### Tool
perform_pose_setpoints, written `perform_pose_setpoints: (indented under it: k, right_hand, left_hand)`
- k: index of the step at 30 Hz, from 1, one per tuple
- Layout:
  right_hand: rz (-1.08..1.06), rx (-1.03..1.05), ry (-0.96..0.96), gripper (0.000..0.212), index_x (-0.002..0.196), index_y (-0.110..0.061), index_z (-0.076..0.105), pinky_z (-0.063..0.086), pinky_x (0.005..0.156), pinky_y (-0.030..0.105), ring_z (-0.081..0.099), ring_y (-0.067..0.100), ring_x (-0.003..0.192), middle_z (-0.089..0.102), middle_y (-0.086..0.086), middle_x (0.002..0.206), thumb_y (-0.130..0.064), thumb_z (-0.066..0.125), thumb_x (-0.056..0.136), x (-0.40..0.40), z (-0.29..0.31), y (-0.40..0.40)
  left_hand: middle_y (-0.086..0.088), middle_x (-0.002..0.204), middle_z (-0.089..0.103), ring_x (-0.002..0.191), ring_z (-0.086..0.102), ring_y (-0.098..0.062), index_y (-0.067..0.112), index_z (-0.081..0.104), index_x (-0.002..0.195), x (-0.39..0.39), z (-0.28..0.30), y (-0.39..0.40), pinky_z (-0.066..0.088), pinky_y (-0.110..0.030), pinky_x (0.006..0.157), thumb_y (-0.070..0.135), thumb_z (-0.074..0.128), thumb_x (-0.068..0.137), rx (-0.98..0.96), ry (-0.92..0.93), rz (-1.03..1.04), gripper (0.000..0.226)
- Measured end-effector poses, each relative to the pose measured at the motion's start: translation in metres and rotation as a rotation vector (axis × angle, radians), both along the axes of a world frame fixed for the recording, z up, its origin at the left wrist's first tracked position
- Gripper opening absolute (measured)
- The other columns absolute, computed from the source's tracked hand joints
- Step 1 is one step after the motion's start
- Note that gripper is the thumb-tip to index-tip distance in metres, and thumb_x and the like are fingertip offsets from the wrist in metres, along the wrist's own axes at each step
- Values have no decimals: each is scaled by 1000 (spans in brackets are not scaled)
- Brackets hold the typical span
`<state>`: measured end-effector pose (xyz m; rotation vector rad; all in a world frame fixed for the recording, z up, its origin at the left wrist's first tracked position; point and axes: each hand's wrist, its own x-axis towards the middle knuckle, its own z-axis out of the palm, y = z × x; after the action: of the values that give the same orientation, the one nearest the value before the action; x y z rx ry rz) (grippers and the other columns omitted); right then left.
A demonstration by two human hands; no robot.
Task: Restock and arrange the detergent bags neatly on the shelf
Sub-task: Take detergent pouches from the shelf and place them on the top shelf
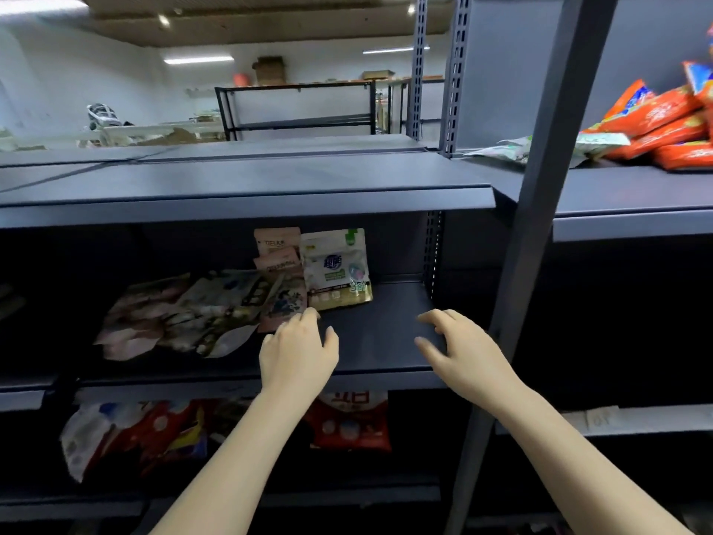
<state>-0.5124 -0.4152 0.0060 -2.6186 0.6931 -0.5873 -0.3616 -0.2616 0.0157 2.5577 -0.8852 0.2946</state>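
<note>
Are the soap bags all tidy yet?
Not yet. The white-and-gold bag and pink bags stand upright at the back. Both hands hold nothing; the left hand reaches toward the floppy bags lying flat, the right hand hovers over bare shelf. Those still need standing up.

- The shelf [386,334] is dark grey-blue metal, with upright posts of the same grey.
- The upright bag [336,264] is white with green and blue print and a gold band along its bottom.
- The pink bags [277,249] behind it are pale pink with dark lettering.
- The flat bags [181,314] are pale pink and white with dark, busy pictures.
- The red bag [351,422] on the lower shelf carries white lettering.
- The orange packets [663,125] at upper right have white and blue marks.
</note>
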Motion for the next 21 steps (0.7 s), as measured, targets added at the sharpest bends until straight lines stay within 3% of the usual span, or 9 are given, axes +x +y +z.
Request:
perform_pose_setpoints:
  k: [5,10,14,18,21]
  right_hand:
    - [-46,22,49,37,131,-24,48,43,95,32,49,13,120,52,-8,129,-37,48,96,25,-7,2]
    - [-65,28,79,38,130,-21,50,46,91,35,53,19,115,54,-3,125,-36,51,95,47,-14,-10]
    - [-49,24,98,39,130,-19,50,45,94,38,52,21,117,52,-1,129,-34,51,95,63,-20,-25]
    - [-53,49,141,39,132,-25,47,45,97,39,51,21,120,49,-3,133,-35,48,95,77,-22,-42]
    - [-74,18,166,39,133,-28,45,46,95,39,51,24,120,48,-5,134,-37,47,95,86,-28,-54]
  left_hand:
    - [-6,122,58,108,56,-27,12,47,128,39,-11,-2,45,-38,87,44,41,95,63,73,9,46]
    - [-10,110,61,97,58,-31,13,54,115,74,-27,-20,49,-35,79,49,47,91,-33,328,36,43]
    - [-11,133,53,117,51,-30,15,50,130,94,-40,-41,41,-27,86,39,50,93,-268,569,0,44]
    - [-12,147,39,132,39,-29,9,40,141,115,-47,-60,32,-27,100,40,42,98,-243,598,43,53]
    - [-10,151,32,137,31,-25,10,33,145,123,-54,-70,25,-26,107,36,41,99,-354,658,-14,53]
